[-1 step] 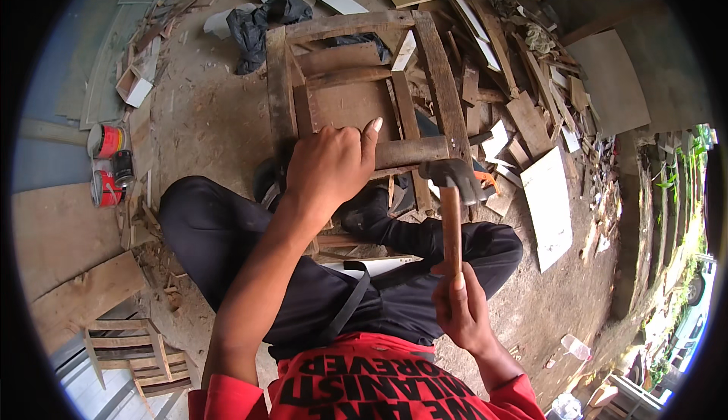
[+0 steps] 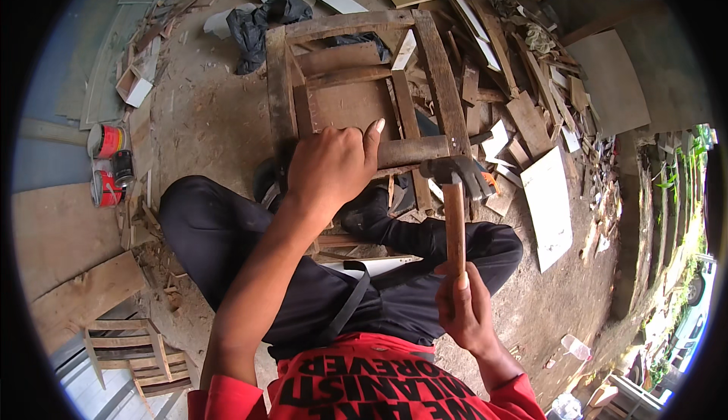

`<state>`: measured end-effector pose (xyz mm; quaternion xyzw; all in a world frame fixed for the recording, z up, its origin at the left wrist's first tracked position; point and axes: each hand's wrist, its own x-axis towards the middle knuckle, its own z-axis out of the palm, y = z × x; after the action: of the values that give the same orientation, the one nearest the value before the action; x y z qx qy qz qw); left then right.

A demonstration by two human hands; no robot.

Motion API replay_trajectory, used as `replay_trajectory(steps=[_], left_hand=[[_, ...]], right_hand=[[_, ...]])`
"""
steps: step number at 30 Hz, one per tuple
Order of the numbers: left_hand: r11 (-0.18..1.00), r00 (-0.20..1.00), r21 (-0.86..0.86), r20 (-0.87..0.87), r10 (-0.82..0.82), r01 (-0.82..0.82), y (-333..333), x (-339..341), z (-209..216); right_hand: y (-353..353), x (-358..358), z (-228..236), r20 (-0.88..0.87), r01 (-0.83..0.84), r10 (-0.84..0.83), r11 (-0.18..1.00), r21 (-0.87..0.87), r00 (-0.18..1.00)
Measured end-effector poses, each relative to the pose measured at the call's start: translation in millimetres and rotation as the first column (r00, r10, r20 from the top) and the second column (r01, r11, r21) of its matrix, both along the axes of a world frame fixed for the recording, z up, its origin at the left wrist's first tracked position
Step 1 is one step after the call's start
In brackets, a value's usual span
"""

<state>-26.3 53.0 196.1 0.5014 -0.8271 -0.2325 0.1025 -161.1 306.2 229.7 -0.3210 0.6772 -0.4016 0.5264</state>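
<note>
My right hand (image 2: 464, 310) is closed round the wooden handle of a claw hammer (image 2: 453, 223). Its dark metal head is at the near right corner of an old wooden frame (image 2: 438, 78); whether it touches the wood I cannot tell. My left hand (image 2: 334, 166) is closed over the left part of the frame's near crossbar (image 2: 415, 149), thumb sticking out to the right. The fingers curl out of sight beneath it. Inside the frame are smaller bars and a brown panel (image 2: 353, 107).
My crossed legs (image 2: 220, 230) are close to the frame's near side. Scrap boards and a white panel (image 2: 546, 207) litter the right side. Paint cans (image 2: 106, 143) stand at the left, and a black plastic bag (image 2: 254, 29) lies beyond the frame. A small wooden chair (image 2: 140, 355) is at lower left.
The hammer has shifted slightly to the right along with my right hand, and its head has tilted a little. My left hand has barely moved on the crossbar.
</note>
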Motion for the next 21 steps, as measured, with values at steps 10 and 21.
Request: replay_trajectory(steps=[10, 21], left_hand=[[0.999, 1.0, -0.038, 0.008, 0.029, -0.028, -6, -8, -1], [0.994, 0.999, -0.11, -0.032, 0.01, -0.013, -6, -7, -2]], right_hand=[[-16, 4, -11, 0.005, -0.009, 0.009, 1.0, -0.022, 1.0], [-26, 10, -31, -0.174, -0.163, 0.142, 0.981, -0.109, 0.974]])
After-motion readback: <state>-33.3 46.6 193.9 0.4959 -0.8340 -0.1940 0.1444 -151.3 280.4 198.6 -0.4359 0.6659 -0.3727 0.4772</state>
